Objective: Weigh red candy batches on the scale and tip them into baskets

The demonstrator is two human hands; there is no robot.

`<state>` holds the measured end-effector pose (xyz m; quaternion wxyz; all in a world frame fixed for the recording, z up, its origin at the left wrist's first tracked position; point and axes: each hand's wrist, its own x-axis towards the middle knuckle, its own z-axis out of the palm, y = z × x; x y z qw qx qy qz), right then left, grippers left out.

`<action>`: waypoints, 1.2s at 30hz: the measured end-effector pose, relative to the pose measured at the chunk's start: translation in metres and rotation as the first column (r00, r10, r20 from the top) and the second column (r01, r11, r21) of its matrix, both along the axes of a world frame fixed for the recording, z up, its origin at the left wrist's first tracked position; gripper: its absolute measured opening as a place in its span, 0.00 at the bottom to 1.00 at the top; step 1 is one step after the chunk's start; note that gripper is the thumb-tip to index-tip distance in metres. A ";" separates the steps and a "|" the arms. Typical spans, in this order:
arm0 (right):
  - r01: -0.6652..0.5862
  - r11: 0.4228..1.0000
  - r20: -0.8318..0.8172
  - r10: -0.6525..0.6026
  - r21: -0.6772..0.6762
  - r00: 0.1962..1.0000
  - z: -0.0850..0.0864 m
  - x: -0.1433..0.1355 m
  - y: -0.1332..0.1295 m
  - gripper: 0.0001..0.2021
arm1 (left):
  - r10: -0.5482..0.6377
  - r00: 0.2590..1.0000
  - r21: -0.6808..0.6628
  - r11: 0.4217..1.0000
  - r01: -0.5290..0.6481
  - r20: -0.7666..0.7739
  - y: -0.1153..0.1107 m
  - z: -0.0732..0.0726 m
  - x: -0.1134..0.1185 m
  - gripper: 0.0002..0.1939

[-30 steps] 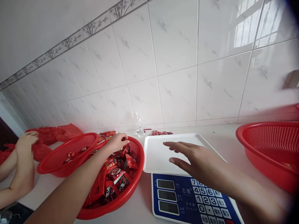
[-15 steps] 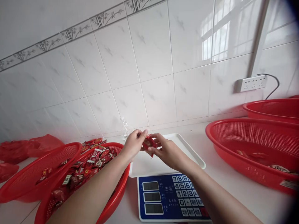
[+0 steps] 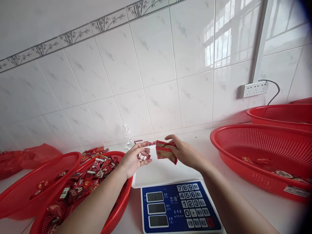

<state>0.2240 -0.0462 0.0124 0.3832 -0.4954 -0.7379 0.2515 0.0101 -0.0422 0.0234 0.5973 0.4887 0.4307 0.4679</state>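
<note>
Above the white scale tray (image 3: pixel 146 177) both hands are raised, a little apart. My left hand (image 3: pixel 135 158) is turned palm up, with small dark red packets (image 3: pixel 143 155) lying in its curled fingers. One slim red packet (image 3: pixel 150 143) sticks out past its fingertips. My right hand (image 3: pixel 180 149) grips larger red and tan packets (image 3: pixel 165 152) between thumb and fingers. In front of the tray is the scale's blue panel (image 3: pixel 177 208) with its displays and keys. A red basket (image 3: pixel 122 201) heaped with red packets stands left of the scale, under my left forearm.
Another red basket (image 3: pixel 14 198) with a few packets stands at the far left, near red plastic bags (image 3: pixel 39 156). A clear bottle (image 3: pixel 128 136) is by the tiled wall. Large red baskets (image 3: pixel 219 146) stand on the right, below a socket strip (image 3: pixel 254 89).
My hands have moved apart from their shared hold on the packets. My left palm has turned up, and the larger packets now show in my right hand. The view has shifted slightly.
</note>
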 end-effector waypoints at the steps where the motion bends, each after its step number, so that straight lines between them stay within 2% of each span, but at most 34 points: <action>1: 0.068 0.998 0.060 -0.069 0.016 0.996 -0.001 0.002 0.002 0.17 | 0.014 0.999 -0.028 1.000 -0.013 0.036 0.001 -0.001 -0.002 0.15; 3: 0.147 0.987 0.146 -0.154 0.063 0.977 -0.003 0.004 0.004 0.17 | 0.014 0.998 -0.051 0.999 -0.011 0.065 0.002 -0.002 -0.005 0.22; 5: 0.134 0.988 0.160 -0.145 0.076 0.976 -0.003 0.001 0.002 0.16 | -0.033 0.998 -0.038 0.999 0.035 0.053 0.002 -0.004 -0.006 0.23; 8: -0.091 0.996 0.024 0.091 -0.020 0.996 0.001 -0.010 -0.007 0.18 | -0.135 0.991 0.023 0.991 0.135 0.010 -0.002 -0.005 -0.003 0.20; 10: -0.261 0.964 -0.118 0.253 -0.055 0.960 0.003 -0.019 -0.012 0.19 | -0.178 0.984 0.074 0.981 0.178 -0.016 -0.006 -0.004 0.001 0.20; 11: -0.294 0.954 -0.171 0.282 -0.049 0.944 0.004 -0.023 -0.014 0.19 | -0.188 0.982 0.091 0.977 0.191 -0.036 -0.009 -0.004 0.003 0.20; 13: -0.276 0.961 -0.225 0.262 -0.032 0.938 0.004 -0.026 -0.014 0.19 | -0.202 0.975 0.108 0.971 0.211 -0.091 -0.013 -0.001 0.005 0.20; 15: -0.195 0.980 -0.191 0.185 -0.035 0.964 0.003 -0.022 -0.009 0.17 | -0.169 0.973 0.111 0.976 0.188 -0.159 -0.016 0.002 0.004 0.20; 18: -0.048 0.997 0.006 0.048 -0.052 0.999 -0.001 -0.006 0.001 0.15 | 0.017 0.955 0.160 0.987 0.032 -0.297 -0.012 0.006 -0.010 0.19; 20: 0.018 0.999 0.121 -0.012 -0.047 0.993 -0.004 0.006 0.006 0.14 | 0.143 0.892 0.212 0.976 -0.055 -0.429 -0.005 0.004 -0.028 0.17; 22: 0.043 0.999 0.188 -0.037 -0.027 0.981 -0.007 0.015 0.010 0.13 | 0.186 0.786 0.236 0.970 -0.052 -0.590 0.004 -0.002 -0.051 0.14; 26: 0.016 1.000 0.313 -0.009 -0.019 0.950 -0.016 0.017 0.013 0.11 | 0.170 0.464 0.231 0.970 0.077 -0.869 0.016 -0.022 -0.097 0.07; 29: -0.045 0.998 0.378 0.056 -0.038 0.924 -0.021 0.011 0.014 0.10 | 0.054 0.266 0.104 0.979 0.178 -0.962 0.016 -0.036 -0.116 0.13; 32: -0.054 0.998 0.414 0.059 -0.025 0.908 -0.021 0.006 0.012 0.14 | -0.127 0.154 -0.094 0.974 0.204 -0.980 0.012 -0.045 -0.119 0.27; 36: -0.006 1.000 0.487 -0.009 0.029 0.874 -0.016 0.003 0.006 0.21 | -0.221 0.109 -0.207 0.971 0.122 -0.969 0.014 -0.053 -0.118 0.41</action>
